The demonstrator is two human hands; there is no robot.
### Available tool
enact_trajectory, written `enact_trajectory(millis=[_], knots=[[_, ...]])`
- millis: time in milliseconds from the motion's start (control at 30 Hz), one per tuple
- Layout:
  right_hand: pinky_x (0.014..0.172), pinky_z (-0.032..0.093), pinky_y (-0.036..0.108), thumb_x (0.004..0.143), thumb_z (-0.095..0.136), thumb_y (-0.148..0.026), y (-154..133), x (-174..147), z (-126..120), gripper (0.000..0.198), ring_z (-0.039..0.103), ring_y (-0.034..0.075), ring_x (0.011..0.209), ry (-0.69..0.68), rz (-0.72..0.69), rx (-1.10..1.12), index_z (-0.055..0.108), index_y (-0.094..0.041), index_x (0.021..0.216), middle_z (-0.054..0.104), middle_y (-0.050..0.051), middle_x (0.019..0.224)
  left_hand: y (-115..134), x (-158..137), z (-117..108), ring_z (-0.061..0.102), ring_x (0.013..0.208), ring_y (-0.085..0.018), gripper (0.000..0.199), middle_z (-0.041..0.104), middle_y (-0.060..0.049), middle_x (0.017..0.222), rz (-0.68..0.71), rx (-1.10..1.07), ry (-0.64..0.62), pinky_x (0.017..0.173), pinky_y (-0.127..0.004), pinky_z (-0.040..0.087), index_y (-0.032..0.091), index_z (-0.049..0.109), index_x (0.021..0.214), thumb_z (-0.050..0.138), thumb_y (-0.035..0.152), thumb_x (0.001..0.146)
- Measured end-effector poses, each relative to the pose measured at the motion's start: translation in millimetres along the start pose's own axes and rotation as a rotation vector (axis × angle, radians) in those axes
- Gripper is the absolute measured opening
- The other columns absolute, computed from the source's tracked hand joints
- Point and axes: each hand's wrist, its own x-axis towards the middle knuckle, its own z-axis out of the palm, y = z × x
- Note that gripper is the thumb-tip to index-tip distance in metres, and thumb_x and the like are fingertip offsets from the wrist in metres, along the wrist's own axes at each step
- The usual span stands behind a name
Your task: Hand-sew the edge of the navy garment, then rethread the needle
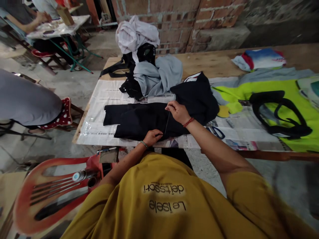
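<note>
Fabric, dark navy and flat, lies at the frame's centre; our left hand pinches its lower edge, while our right hand pinches a thin, pale, straight thread.

A red brick wall rises beyond the grey concrete floor; a red plastic chair stands left; the dim grey wall at right may be cement.

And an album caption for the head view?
Right hand holds a taut thread above a dark garment; left hand touches its near edge.
</note>
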Motion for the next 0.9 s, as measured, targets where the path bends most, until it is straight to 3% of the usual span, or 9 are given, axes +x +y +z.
enact_trajectory(millis=[67,133,267,433,567,667,767,900], knots=[[0.089,0.05,0.038,0.091,0.046,-0.029,3.7,2.1,-4.7,0.016,0.064,0.021,0.095,-0.046,-0.185,-0.285,0.058,-0.02,0.094,0.067,0.008,0.097,-0.2,0.0,-0.1,0.065,0.078,-0.012,0.011,0.071,-0.003,0.085,0.002,-0.003,0.006,0.077,-0.023,0.051,0.016,0.071,0.086,0.061,0.016,0.081],[0.089,0.05,0.037,0.093,0.04,-0.026,6.4,4.6,-11.4,0.022,0.063,0.022,0.1,-0.084,-0.283,-0.475,0.059,-0.019,0.101,0.067,0.01,0.104,-0.6,-0.1,-0.3,0.065,0.079,-0.012,0.011,0.071,-0.004,0.085,0.007,-0.005,0.008,0.078,-0.022,0.051,0.015,0.071,0.086,0.061,0.016,0.081],[0.085,0.051,0.034,0.096,0.032,-0.025,8.1,10.9,-26.3,0.032,0.063,0.022,0.102,-0.044,-0.322,-0.685,0.058,-0.015,0.111,0.066,0.012,0.108,-1.3,0.1,-0.4,0.065,0.079,-0.012,0.01,0.071,-0.003,0.084,-0.003,-0.008,0.015,0.077,-0.022,0.051,0.015,0.071,0.086,0.062,0.017,0.081],[0.086,0.051,0.032,0.097,0.03,-0.029,3.6,12.3,-35.6,0.033,0.063,0.021,0.103,0.027,-0.324,-0.708,0.057,-0.017,0.111,0.066,0.012,0.109,-2.0,0.4,0.3,0.065,0.08,-0.013,0.01,0.071,-0.004,0.086,-0.011,-0.014,0.026,0.078,-0.022,0.051,0.016,0.071,0.087,0.063,0.018,0.081],[0.083,0.053,0.033,0.095,0.039,-0.037,2.5,14.8,-34.6,0.025,0.065,0.021,0.096,0.15,-0.257,-0.493,0.057,-0.02,0.101,0.068,0.009,0.099,-3.3,0.1,1.4,0.065,0.079,-0.012,0.01,0.071,-0.003,0.087,-0.018,-0.018,0.041,0.078,-0.023,0.051,0.016,0.071,0.086,0.064,0.018,0.08],[0.063,0.055,0.028,0.092,0.044,-0.045,6.8,27.0,-37.7,0.025,0.067,0.016,0.073,0.34,-0.048,-0.071,0.053,-0.022,0.095,0.066,0.002,0.082,-3.8,0.0,1.6,0.065,0.079,-0.012,0.01,0.071,-0.003,0.086,-0.01,-0.013,0.037,0.078,-0.023,0.051,0.016,0.071,0.086,0.063,0.017,0.081],[0.041,0.046,0.022,0.089,0.048,-0.047,13.0,43.3,-48.7,0.025,0.061,0.012,0.051,0.5,0.149,0.319,0.046,-0.022,0.09,0.061,-0.003,0.07,-3.9,0.2,1.4,0.065,0.08,-0.013,0.01,0.071,-0.004,0.086,0.002,-0.012,0.041,0.078,-0.023,0.052,0.015,0.071,0.086,0.063,0.017,0.081],[0.04,0.042,0.021,0.087,0.054,-0.044,17.5,55.5,-64.6,0.022,0.058,0.01,0.051,0.493,0.239,0.437,0.045,-0.025,0.088,0.061,-0.003,0.073,-4.7,0.5,1.4,0.065,0.08,-0.013,0.01,0.071,-0.004,0.087,0.003,-0.014,0.04,0.078,-0.023,0.052,0.015,0.071,0.087,0.064,0.018,0.081]])
